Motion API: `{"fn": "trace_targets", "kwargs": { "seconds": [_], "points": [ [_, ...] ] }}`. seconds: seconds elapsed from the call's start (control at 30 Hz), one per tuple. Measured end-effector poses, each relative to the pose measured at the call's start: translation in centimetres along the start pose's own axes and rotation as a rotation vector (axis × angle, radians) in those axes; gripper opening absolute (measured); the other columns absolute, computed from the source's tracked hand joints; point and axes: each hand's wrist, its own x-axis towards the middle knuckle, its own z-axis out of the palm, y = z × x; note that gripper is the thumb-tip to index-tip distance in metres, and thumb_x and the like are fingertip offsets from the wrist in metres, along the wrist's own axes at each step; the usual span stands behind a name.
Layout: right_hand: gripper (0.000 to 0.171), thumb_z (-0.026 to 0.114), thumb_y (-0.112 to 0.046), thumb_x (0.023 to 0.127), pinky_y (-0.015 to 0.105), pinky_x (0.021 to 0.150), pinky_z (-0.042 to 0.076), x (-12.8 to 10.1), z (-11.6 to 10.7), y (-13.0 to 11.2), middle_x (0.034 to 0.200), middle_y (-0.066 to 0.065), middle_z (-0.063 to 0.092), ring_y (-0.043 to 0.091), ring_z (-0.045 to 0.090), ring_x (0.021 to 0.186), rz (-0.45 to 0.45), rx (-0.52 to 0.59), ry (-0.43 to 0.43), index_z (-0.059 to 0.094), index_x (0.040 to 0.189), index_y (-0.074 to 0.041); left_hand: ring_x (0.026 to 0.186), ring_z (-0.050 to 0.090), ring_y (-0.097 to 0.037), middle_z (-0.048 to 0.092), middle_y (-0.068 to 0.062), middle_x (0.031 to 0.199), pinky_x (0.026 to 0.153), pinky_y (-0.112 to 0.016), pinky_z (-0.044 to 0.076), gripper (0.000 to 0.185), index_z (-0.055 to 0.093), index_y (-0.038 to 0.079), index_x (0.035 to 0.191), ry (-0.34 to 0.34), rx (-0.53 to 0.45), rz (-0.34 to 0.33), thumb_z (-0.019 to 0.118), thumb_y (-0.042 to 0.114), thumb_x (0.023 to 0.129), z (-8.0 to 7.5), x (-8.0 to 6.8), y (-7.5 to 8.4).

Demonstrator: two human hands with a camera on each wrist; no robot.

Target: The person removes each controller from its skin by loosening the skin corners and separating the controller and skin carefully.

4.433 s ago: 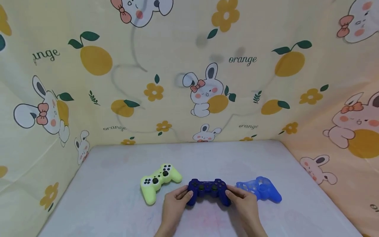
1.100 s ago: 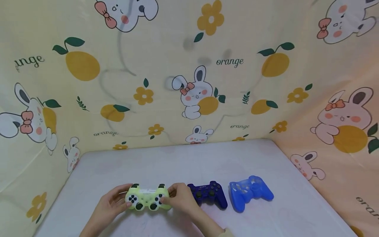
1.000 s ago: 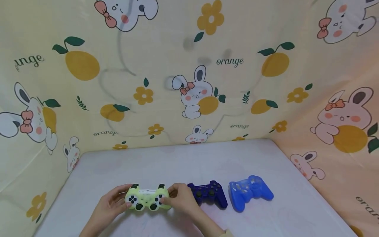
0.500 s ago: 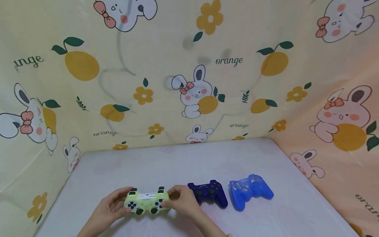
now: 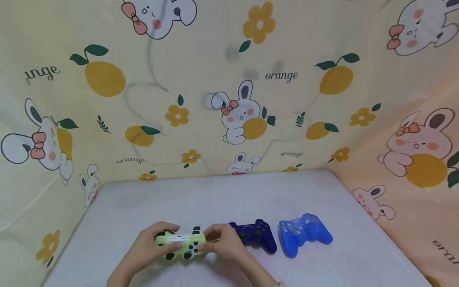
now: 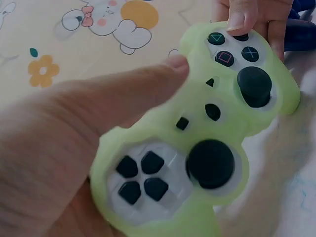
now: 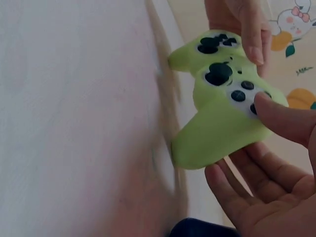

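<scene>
A white game controller in a lime-green silicone cover [image 5: 181,238] is held between both hands, its top edge with the white strip showing in the head view. My left hand [image 5: 143,249] grips its left end; in the left wrist view the thumb [image 6: 143,89] reaches over the cover near the middle, above the direction buttons. At the other end my right hand [image 5: 227,243] pinches it, thumb [image 7: 284,116] on the symbol buttons and fingers beneath. The controller [image 7: 217,123] is tilted, grips toward the table. Whether it touches the table I cannot tell.
Just right of my right hand lies a dark blue controller [image 5: 263,235], partly hidden by that hand. Farther right is a bright blue silicone cover [image 5: 305,232]. All are over a white table [image 5: 201,195], enclosed by rabbit-and-orange printed cloth [image 5: 208,59].
The dark blue controller was in both hands earlier and now lies on the table; the lime-covered one is held instead. Lately it has tilted, and my left thumb has slid inward across it.
</scene>
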Motion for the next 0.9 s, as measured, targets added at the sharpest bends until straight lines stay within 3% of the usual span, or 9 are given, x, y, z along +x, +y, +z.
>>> {"fn": "trace_targets", "kwargs": {
  "seconds": [0.1, 0.27, 0.4, 0.57, 0.77, 0.9],
  "points": [
    [0.021, 0.086, -0.012, 0.074, 0.032, 0.076, 0.052, 0.0, 0.1, 0.1, 0.085, -0.002, 0.071, 0.017, 0.067, 0.082, -0.003, 0.012, -0.021, 0.074, 0.091, -0.01, 0.092, 0.057, -0.021, 0.066, 0.002, 0.104, 0.075, -0.032, 0.049, 0.036, 0.074, 0.017, 0.103, -0.031, -0.035, 0.032, 0.086, 0.036, 0.075, 0.0, 0.1, -0.1],
    [0.022, 0.086, -0.012, 0.075, 0.03, 0.077, 0.053, 0.0, -0.3, 0.0, 0.088, -0.002, 0.071, 0.018, 0.068, 0.084, -0.014, 0.019, -0.074, 0.074, 0.093, -0.011, 0.09, 0.059, -0.023, 0.067, 0.004, 0.097, 0.074, -0.031, 0.05, 0.029, 0.076, 0.021, 0.097, -0.036, -0.053, 0.055, 0.087, 0.035, 0.074, -0.1, 0.2, -0.7],
    [0.023, 0.085, -0.015, 0.077, 0.027, 0.077, 0.052, 0.6, -2.0, -1.3, 0.091, -0.005, 0.07, 0.013, 0.066, 0.086, -0.063, -0.085, -0.188, 0.072, 0.096, -0.011, 0.09, 0.06, -0.021, 0.068, 0.007, 0.095, 0.076, -0.032, 0.05, 0.032, 0.076, 0.022, 0.096, -0.056, -0.021, 0.082, 0.088, 0.039, 0.071, -0.3, 0.5, -0.7],
    [0.027, 0.081, -0.021, 0.082, 0.023, 0.076, 0.052, 2.4, -3.6, -3.9, 0.098, -0.008, 0.067, 0.013, 0.063, 0.093, -0.192, -0.27, -0.337, 0.071, 0.105, -0.01, 0.088, 0.061, -0.019, 0.068, 0.008, 0.094, 0.076, -0.031, 0.05, 0.031, 0.075, 0.023, 0.097, -0.114, 0.014, 0.132, 0.087, 0.04, 0.073, -0.7, 0.8, -0.3],
    [0.028, 0.075, -0.025, 0.089, 0.021, 0.078, 0.051, 4.2, -2.7, -4.3, 0.106, -0.012, 0.067, 0.005, 0.061, 0.093, -0.34, -0.329, -0.519, 0.071, 0.114, -0.011, 0.091, 0.062, -0.017, 0.07, 0.011, 0.092, 0.078, -0.031, 0.049, 0.026, 0.076, 0.025, 0.095, -0.185, 0.031, 0.129, 0.086, 0.038, 0.074, -1.1, 1.0, 0.2],
    [0.024, 0.074, -0.021, 0.09, 0.021, 0.081, 0.05, 4.6, -2.0, -3.2, 0.101, -0.011, 0.068, 0.003, 0.061, 0.088, -0.319, -0.285, -0.554, 0.073, 0.11, -0.008, 0.093, 0.063, -0.016, 0.071, 0.012, 0.091, 0.081, -0.034, 0.049, 0.026, 0.077, 0.026, 0.094, -0.214, 0.029, 0.124, 0.087, 0.038, 0.074, -1.1, 1.1, 0.3]
  ]
}}
